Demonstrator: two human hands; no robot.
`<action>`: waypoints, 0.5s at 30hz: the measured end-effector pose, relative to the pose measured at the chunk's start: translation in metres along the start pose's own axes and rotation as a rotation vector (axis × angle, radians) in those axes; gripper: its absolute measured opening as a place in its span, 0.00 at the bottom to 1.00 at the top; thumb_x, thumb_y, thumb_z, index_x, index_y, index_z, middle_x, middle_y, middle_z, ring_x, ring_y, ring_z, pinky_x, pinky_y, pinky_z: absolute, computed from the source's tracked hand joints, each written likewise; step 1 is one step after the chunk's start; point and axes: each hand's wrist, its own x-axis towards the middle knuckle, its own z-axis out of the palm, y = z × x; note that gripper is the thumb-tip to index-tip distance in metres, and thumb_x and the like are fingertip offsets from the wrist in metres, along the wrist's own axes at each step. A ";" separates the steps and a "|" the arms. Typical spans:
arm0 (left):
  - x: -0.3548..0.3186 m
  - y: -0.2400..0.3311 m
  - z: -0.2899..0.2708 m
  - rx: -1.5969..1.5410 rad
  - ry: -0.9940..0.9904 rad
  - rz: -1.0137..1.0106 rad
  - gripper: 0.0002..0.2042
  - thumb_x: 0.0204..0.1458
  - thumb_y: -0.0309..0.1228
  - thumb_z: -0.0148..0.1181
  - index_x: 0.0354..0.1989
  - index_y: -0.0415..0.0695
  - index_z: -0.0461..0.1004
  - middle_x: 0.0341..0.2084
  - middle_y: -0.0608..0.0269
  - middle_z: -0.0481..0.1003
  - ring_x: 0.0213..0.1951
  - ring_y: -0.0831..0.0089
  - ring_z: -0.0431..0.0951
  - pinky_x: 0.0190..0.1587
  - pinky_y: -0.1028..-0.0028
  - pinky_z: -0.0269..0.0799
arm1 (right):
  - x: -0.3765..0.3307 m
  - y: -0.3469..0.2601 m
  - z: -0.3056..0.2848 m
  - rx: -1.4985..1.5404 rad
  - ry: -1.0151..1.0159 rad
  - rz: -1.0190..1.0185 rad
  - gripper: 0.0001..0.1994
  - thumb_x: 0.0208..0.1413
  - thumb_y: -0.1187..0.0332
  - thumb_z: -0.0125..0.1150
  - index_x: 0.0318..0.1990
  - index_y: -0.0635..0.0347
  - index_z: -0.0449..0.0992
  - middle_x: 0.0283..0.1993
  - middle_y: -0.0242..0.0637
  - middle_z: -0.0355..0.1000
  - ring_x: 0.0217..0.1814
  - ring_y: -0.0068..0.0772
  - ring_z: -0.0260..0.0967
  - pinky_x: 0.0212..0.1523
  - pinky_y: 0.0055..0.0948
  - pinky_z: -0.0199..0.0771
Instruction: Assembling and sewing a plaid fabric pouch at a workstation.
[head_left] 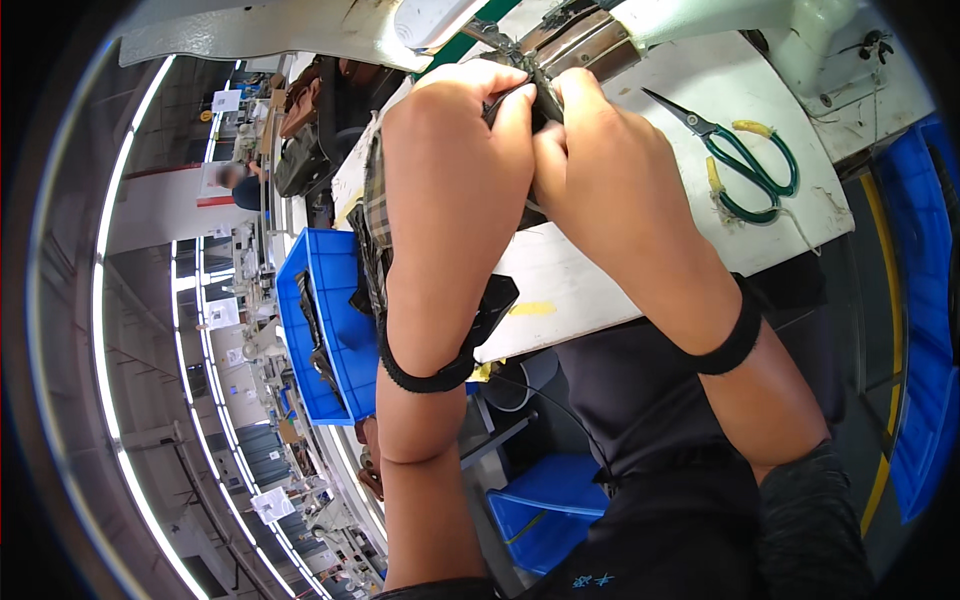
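Observation:
My left hand [455, 130] and my right hand [615, 150] are close together at the top middle, fingers pinched on a dark piece of material [546, 98]. It looks like fabric or leather, but the fingers cover most of it. Just beyond the fingertips is the dark needle area of a sewing machine [510, 45], with a metal plate [592, 52] beside it. To the right of my right hand, scissors with green handles [750, 170] and yellow wrapping lie on the white table [570, 275]. Plaid fabric [376, 195] hangs past my left forearm.
A blue bin [345, 285] holding dark strips stands left of the table. Another blue bin [545, 500] is below the table edge, and blue crates [920, 300] stand at far right. A person [240, 185] is in the left background among workstations.

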 end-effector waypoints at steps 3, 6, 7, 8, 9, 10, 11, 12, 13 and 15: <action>0.003 0.003 0.001 -0.006 -0.053 -0.034 0.10 0.56 0.28 0.68 0.42 0.34 0.85 0.31 0.54 0.85 0.30 0.77 0.82 0.37 0.77 0.75 | 0.007 0.008 0.007 -0.105 0.177 -0.184 0.07 0.56 0.74 0.58 0.39 0.67 0.68 0.28 0.57 0.77 0.35 0.60 0.79 0.37 0.51 0.81; 0.006 0.000 -0.005 -0.050 -0.143 -0.097 0.10 0.57 0.27 0.68 0.43 0.34 0.85 0.32 0.58 0.86 0.33 0.81 0.81 0.39 0.77 0.75 | 0.000 0.010 -0.006 0.029 0.021 -0.041 0.06 0.54 0.76 0.55 0.38 0.68 0.71 0.30 0.61 0.77 0.38 0.66 0.77 0.41 0.54 0.79; 0.006 -0.002 -0.002 -0.206 -0.111 -0.147 0.10 0.54 0.27 0.66 0.40 0.34 0.85 0.27 0.44 0.82 0.28 0.62 0.84 0.36 0.68 0.76 | -0.002 0.011 -0.011 0.031 0.018 -0.029 0.06 0.54 0.76 0.55 0.38 0.68 0.71 0.30 0.61 0.77 0.38 0.66 0.77 0.41 0.54 0.79; 0.010 -0.001 -0.009 -0.204 -0.162 -0.180 0.10 0.55 0.27 0.66 0.41 0.33 0.85 0.30 0.45 0.84 0.30 0.69 0.84 0.38 0.72 0.76 | -0.002 0.009 -0.018 0.166 -0.082 0.016 0.06 0.54 0.76 0.54 0.39 0.67 0.73 0.32 0.62 0.77 0.39 0.69 0.76 0.42 0.56 0.78; 0.007 -0.004 -0.011 -0.228 -0.150 -0.165 0.10 0.55 0.26 0.66 0.42 0.34 0.85 0.32 0.46 0.84 0.32 0.70 0.84 0.40 0.72 0.76 | -0.003 0.008 -0.022 0.302 -0.182 0.060 0.08 0.53 0.76 0.52 0.39 0.67 0.74 0.34 0.64 0.77 0.41 0.71 0.75 0.43 0.57 0.77; 0.001 -0.008 -0.011 -0.251 -0.138 -0.151 0.10 0.55 0.26 0.66 0.43 0.34 0.85 0.34 0.47 0.85 0.34 0.71 0.84 0.41 0.73 0.77 | -0.006 0.009 -0.019 0.310 -0.179 0.063 0.08 0.53 0.76 0.52 0.39 0.67 0.74 0.34 0.64 0.77 0.41 0.71 0.75 0.43 0.57 0.77; -0.003 -0.008 -0.006 -0.267 -0.116 -0.166 0.10 0.56 0.26 0.66 0.44 0.34 0.84 0.36 0.48 0.85 0.36 0.69 0.85 0.43 0.72 0.77 | -0.008 0.009 -0.012 0.355 -0.128 0.081 0.08 0.53 0.76 0.51 0.39 0.66 0.75 0.35 0.64 0.77 0.42 0.71 0.75 0.44 0.57 0.76; -0.009 -0.007 -0.002 -0.283 -0.095 -0.182 0.10 0.56 0.25 0.65 0.45 0.35 0.84 0.38 0.49 0.85 0.38 0.67 0.85 0.45 0.72 0.77 | -0.010 0.010 -0.009 0.401 -0.077 0.098 0.09 0.53 0.76 0.50 0.39 0.66 0.75 0.36 0.64 0.77 0.43 0.72 0.75 0.44 0.57 0.76; -0.015 -0.010 0.003 -0.234 -0.055 -0.115 0.11 0.56 0.24 0.66 0.46 0.36 0.84 0.36 0.50 0.84 0.39 0.62 0.85 0.46 0.70 0.78 | -0.012 0.011 -0.009 0.383 -0.075 0.108 0.09 0.54 0.75 0.50 0.39 0.66 0.75 0.35 0.64 0.76 0.43 0.71 0.74 0.44 0.56 0.76; -0.024 -0.009 0.010 -0.196 0.008 0.005 0.11 0.54 0.24 0.67 0.45 0.39 0.85 0.39 0.52 0.82 0.41 0.60 0.84 0.47 0.69 0.77 | -0.014 0.014 -0.005 0.418 -0.043 0.107 0.08 0.54 0.75 0.51 0.40 0.67 0.75 0.34 0.64 0.76 0.42 0.71 0.74 0.43 0.56 0.76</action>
